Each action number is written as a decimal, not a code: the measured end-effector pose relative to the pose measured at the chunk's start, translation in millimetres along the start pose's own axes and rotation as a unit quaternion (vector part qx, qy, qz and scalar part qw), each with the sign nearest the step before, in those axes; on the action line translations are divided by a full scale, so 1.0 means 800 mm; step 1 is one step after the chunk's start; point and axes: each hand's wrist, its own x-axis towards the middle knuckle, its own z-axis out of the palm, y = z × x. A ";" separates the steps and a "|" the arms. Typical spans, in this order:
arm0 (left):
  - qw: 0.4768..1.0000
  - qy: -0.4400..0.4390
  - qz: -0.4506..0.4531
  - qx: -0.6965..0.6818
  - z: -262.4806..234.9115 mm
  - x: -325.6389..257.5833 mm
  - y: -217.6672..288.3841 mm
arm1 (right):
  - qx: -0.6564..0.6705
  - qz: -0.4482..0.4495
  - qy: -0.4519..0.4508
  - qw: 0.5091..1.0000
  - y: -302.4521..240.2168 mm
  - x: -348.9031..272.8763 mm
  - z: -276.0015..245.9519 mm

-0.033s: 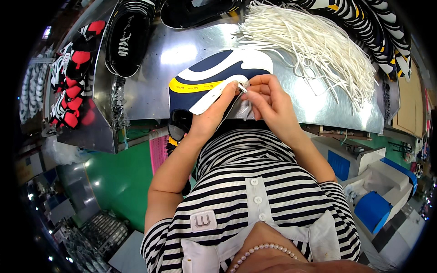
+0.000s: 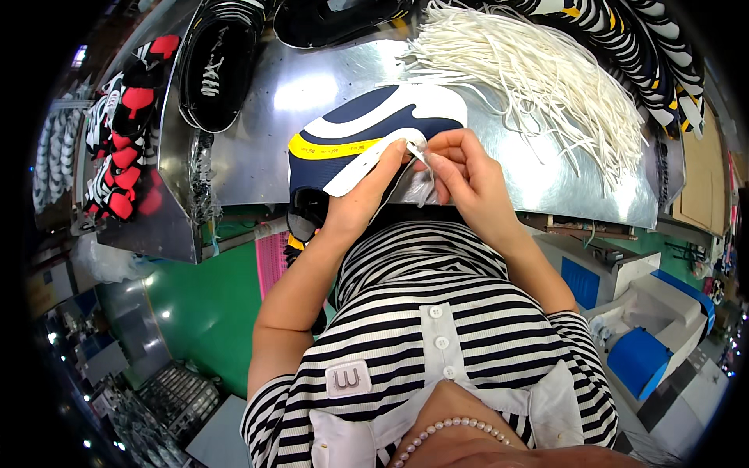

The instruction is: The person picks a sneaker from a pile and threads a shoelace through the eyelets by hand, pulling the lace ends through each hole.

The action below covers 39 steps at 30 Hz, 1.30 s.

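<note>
A navy shoe upper [image 2: 355, 109] with white overlays and a yellow stripe lies on the near edge of the metal table. My left hand [image 2: 360, 199] is closed on it, its thumb pressing along the white eyelet strip [image 2: 355, 173]. At the top of that strip, my right hand [image 2: 476, 187] pinches a thin white shoelace [image 2: 421, 154] between thumb and index finger. The fingertips of both hands are close together. Which eyelet the lace is at is too small to tell. Below my right fingers hangs a pale, glossy piece of the upper or its wrapping; I cannot tell which.
A heap of loose white laces [image 2: 530, 86] covers the back right of the metal table [image 2: 257, 168]. Black shoe uppers [image 2: 222, 78] stand at the back left. Rows of stacked uppers [image 2: 616, 39] line the far right, and red-and-black ones [image 2: 129, 156] hang left.
My right fingertips have shifted slightly at the white lace. The upper and my left hand have hardly moved.
</note>
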 end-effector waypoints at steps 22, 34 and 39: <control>0.996 -0.024 -0.039 0.077 -0.005 0.045 -0.020 | -0.462 -0.143 -0.030 0.875 0.011 0.046 0.004; 0.940 -0.027 0.017 0.340 -0.093 0.077 -0.028 | -0.180 -0.097 0.141 0.969 0.017 0.061 -0.035; 0.912 -0.261 0.002 0.316 -0.106 0.070 -0.011 | -0.168 -0.141 0.179 0.959 0.057 0.088 -0.062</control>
